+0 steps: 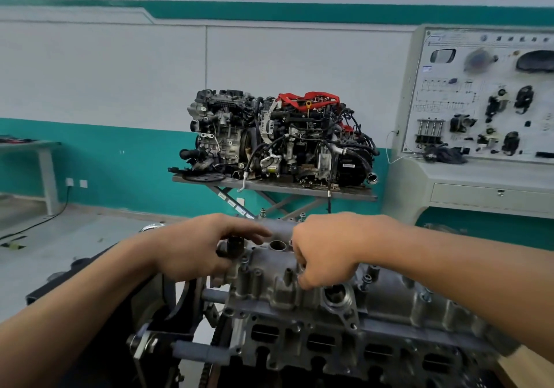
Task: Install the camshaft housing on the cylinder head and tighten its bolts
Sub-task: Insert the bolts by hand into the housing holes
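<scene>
The camshaft housing (269,270) already sits on the cylinder head (329,345), so I judge I am hand-starting its bolts. My left hand (198,246) lies across the housing's left end, grip loose, fingers stretched over its top. My right hand (326,252) is at the housing's middle, fingers curled down onto a boss. Whether they pinch a bolt I cannot tell. Bolts (302,216) stand proud along the housing's far edge. Next, each needs threading in straight, then even tightening with a wrench.
</scene>
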### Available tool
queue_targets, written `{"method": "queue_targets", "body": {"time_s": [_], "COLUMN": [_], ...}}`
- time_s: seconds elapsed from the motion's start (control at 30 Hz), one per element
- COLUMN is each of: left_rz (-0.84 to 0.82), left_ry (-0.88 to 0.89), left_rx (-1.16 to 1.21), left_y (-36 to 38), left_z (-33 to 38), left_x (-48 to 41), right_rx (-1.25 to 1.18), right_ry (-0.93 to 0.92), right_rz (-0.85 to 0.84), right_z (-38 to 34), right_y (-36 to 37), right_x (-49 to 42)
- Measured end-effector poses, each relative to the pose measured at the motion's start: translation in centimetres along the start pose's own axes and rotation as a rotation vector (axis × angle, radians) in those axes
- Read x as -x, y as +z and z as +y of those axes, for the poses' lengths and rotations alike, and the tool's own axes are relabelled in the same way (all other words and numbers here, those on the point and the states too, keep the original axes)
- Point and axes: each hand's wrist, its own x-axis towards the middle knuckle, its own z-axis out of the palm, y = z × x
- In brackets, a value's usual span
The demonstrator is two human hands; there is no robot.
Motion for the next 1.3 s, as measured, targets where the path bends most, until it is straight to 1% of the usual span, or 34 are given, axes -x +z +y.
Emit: {"method": "queue_targets", "body": {"time_s": [0.07, 0.17, 0.2, 0.23, 0.33, 0.37, 0.4, 0.43, 0.5, 0.57, 0.6, 0.7, 0.77, 0.87, 0.9, 0.93, 1.03, 1.1, 1.13, 1.23, 1.3], "left_rz": [0.039, 0.232, 0.264, 0.256, 0.064, 0.012, -0.005, 0.015, 0.113, 0.164, 0.142, -0.006, -0.025, 0.125, 0.139, 0.109, -0.057, -0.078, -0.053, 0.107, 0.132], "left_ry": [-0.035, -0.035, -0.025, -0.019, -0.009, -0.005, -0.005, -0.010, -0.022, -0.014, -0.010, -0.010, -0.005, -0.018, -0.013, -0.008, -0.001, 0.006, 0.000, -0.020, -0.025], "left_rx": [0.013, 0.021, 0.013, 0.019, 0.109, 0.131, 0.139, 0.144, 0.161, 0.131, 0.129, 0.168, 0.164, 0.144, 0.129, 0.124, 0.118, 0.114, 0.117, 0.095, 0.089], "left_y": [0.1, 1.3, 1.6, 1.7, 0.6, 0.4, 0.3, 0.4, 0.9, 1.1, 0.8, -0.2, -0.2, 0.7, 0.7, 0.6, -0.5, -0.6, -0.4, 0.5, 0.6], "left_z": [0.2, 0.1, -0.1, -0.3, -1.2, -1.3, -1.3, -1.1, -0.8, -0.8, -0.9, -1.6, -1.3, -0.7, -0.7, -0.8, -1.0, -0.9, -0.7, -0.4, -0.6], "left_x": [-0.3, -0.5, -0.4, -0.3, 0.2, 0.4, 0.3, 0.2, -0.3, -0.5, -0.4, 0.0, -0.1, -0.8, -0.9, -0.8, -0.2, -0.3, -0.4, -0.7, -0.6], "right_rx": [0.070, 0.108, 0.106, 0.091, -0.037, -0.067, -0.064, -0.040, -0.005, -0.031, -0.068, -0.212, -0.215, -0.188, -0.182, -0.185, -0.246, -0.258, -0.243, -0.176, -0.123], "right_ry": [-0.007, 0.001, -0.002, -0.020, -0.120, -0.140, -0.143, -0.132, -0.106, -0.113, -0.140, -0.242, -0.247, -0.199, -0.185, -0.176, -0.155, -0.146, -0.144, -0.134, -0.108], "right_rz": [0.039, 0.068, 0.073, 0.079, 0.064, 0.054, 0.054, 0.062, 0.078, 0.106, 0.112, 0.079, 0.063, 0.045, 0.039, 0.039, 0.075, 0.087, 0.087, 0.058, 0.044], "right_z": [0.0, 0.3, 0.5, 0.6, 1.3, 1.6, 1.8, 2.2, 2.8, 3.0, 2.9, 2.7, 2.7, 3.1, 3.2, 3.3, 3.1, 2.4, 2.1, 1.3, 0.9], "right_y": [0.0, -0.1, -0.1, 0.0, 0.6, 0.8, 1.0, 1.1, 1.2, 1.1, 1.0, 1.0, 1.0, 0.9, 0.9, 0.9, 1.0, 1.1, 1.1, 1.0, 0.8], "right_x": [0.4, 0.7, 0.7, 0.5, 0.3, 0.3, 0.4, 0.6, 0.7, 0.6, 0.5, 0.1, 0.0, 0.0, 0.0, -0.1, -0.3, -0.4, -0.5, -0.6, -0.8]}}
